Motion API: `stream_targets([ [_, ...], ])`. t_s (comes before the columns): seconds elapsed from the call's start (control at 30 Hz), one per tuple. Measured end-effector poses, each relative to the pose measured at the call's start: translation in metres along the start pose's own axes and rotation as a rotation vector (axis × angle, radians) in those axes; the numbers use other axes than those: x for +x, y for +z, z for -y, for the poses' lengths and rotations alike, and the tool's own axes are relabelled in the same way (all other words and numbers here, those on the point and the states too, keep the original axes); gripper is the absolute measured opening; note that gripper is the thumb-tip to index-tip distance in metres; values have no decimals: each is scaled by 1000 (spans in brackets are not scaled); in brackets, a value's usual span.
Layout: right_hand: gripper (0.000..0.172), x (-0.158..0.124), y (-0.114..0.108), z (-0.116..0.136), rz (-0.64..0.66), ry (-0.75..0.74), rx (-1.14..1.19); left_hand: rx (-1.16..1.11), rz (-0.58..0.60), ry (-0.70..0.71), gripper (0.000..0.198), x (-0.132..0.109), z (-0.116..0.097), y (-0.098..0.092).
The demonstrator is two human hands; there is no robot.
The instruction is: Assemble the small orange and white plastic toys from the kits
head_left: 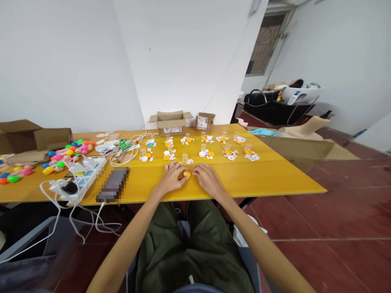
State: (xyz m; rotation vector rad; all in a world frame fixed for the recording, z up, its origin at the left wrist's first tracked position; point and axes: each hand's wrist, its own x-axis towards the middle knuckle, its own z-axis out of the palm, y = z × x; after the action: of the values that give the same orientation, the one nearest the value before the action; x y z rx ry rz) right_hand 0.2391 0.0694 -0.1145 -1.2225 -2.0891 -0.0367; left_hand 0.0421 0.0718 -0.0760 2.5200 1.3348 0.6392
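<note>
Both my hands are down on the yellow table [275,179], close to its near edge, with a small orange disc [186,174] lying on the wood between them. My left hand [172,178] is half curled, thumb and forefinger bent in against the disc's left side. My right hand [208,179] mirrors it, fingers bent and tips meeting the disc's right side. Neither hand is spread flat or balled into a fist. The disc is so small here that I cannot tell whether either hand truly pinches it or only rests against it. Just beyond my knuckles sit rows of little white and orange parts [205,153], laid out in small clusters. Behind those, an open cardboard box [171,122] and a smaller box [204,121] stand at the far edge. Off to my left lie a white power strip [88,174] with its cables and a heap of coloured plastic eggs [65,154].
</note>
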Motion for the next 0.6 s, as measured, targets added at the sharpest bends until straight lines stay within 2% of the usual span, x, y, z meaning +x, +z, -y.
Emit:
stream_targets([
  [0.33, 13, 0, 0, -1, -19, 15, 44, -29, -28, -2, 24, -1, 3, 2],
  [0.6, 16, 1, 0, -1, 8, 39, 69, -27, -19, -9, 14, 0, 2, 2],
])
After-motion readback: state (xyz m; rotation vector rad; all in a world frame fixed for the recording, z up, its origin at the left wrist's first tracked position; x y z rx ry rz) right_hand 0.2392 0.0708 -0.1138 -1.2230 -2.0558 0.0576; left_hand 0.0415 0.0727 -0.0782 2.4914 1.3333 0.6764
